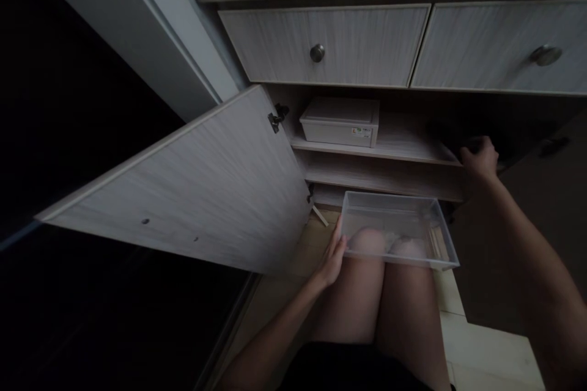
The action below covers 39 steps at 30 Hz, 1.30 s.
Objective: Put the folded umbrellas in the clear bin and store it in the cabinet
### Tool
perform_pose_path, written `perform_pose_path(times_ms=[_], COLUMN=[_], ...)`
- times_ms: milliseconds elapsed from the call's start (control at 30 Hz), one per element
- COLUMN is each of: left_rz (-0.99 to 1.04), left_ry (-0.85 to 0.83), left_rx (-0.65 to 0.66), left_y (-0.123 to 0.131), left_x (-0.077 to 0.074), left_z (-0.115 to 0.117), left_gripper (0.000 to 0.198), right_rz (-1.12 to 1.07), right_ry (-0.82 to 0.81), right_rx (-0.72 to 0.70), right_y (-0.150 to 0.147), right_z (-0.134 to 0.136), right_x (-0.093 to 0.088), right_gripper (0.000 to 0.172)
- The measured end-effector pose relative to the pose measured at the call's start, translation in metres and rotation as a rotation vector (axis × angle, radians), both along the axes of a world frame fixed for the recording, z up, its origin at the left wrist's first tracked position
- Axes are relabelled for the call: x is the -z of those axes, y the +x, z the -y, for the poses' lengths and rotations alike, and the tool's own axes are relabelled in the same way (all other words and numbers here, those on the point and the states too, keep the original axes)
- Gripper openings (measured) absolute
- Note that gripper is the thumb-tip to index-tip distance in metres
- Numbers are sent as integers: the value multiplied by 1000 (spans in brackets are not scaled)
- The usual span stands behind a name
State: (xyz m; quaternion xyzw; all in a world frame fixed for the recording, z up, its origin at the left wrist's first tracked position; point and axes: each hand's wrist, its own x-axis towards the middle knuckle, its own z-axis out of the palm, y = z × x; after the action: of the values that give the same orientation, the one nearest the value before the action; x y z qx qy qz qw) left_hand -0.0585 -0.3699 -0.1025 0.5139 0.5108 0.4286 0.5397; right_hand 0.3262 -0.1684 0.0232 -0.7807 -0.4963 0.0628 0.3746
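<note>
A clear plastic bin [394, 220] rests on my knees in front of an open cabinet. My left hand [333, 255] lies against the bin's left side, fingers together, steadying it. My right hand [479, 157] reaches into the dark right end of the upper shelf [403, 149]; its fingers curl around something dark that I cannot make out. A white lidded box [340, 122] stands on the same shelf, to the left.
The cabinet's left door [192, 189] swings wide open toward me. Two closed drawers with round knobs [317, 52] sit above the shelves. A dark right door [527, 226] hangs open behind my right forearm. Pale floor tiles lie below.
</note>
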Motion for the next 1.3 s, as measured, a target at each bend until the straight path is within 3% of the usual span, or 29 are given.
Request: perform_pose_path(times_ms=[100, 200, 333, 433, 567, 700, 833, 967, 1133, 1233, 1300], left_rz=[-6, 2, -14, -48, -52, -67, -79, -64, -33, -51, -62], left_ry=[31, 12, 38, 108, 102, 101, 76, 67, 56, 64, 65], left_rx=[2, 23, 28, 15, 22, 37, 41, 48, 62, 46, 32], left_y=[-1, -1, 0, 2, 4, 3, 0, -1, -2, -2, -2], left_x=[0, -1, -2, 0, 3, -3, -9, -9, -6, -6, -6], left_z=[1, 2, 3, 3, 4, 5, 6, 6, 6, 6, 6], left_gripper=[89, 90, 85, 82, 82, 83, 79, 80, 81, 81, 81], right_rz=[-245, -402, -361, -259, -108, -25, 162, 446, 729, 749, 651], right_ry=[138, 157, 29, -64, -86, 45, 14, -71, -85, -65, -47], right_rx=[-124, -310, -614, -837, -1016, -1040, -1041, -964, -840, -851, -913], right_y=[4, 4, -7, -26, -50, -56, -51, -54, -67, -67, -58], right_z=[43, 97, 157, 175, 168, 150, 136, 128, 127, 128, 121], right_x=[-2, -3, -5, 0, 21, 46, 60, 62, 61, 56, 48], right_gripper=[29, 29, 32, 26, 21, 23, 29, 34, 23, 18, 18])
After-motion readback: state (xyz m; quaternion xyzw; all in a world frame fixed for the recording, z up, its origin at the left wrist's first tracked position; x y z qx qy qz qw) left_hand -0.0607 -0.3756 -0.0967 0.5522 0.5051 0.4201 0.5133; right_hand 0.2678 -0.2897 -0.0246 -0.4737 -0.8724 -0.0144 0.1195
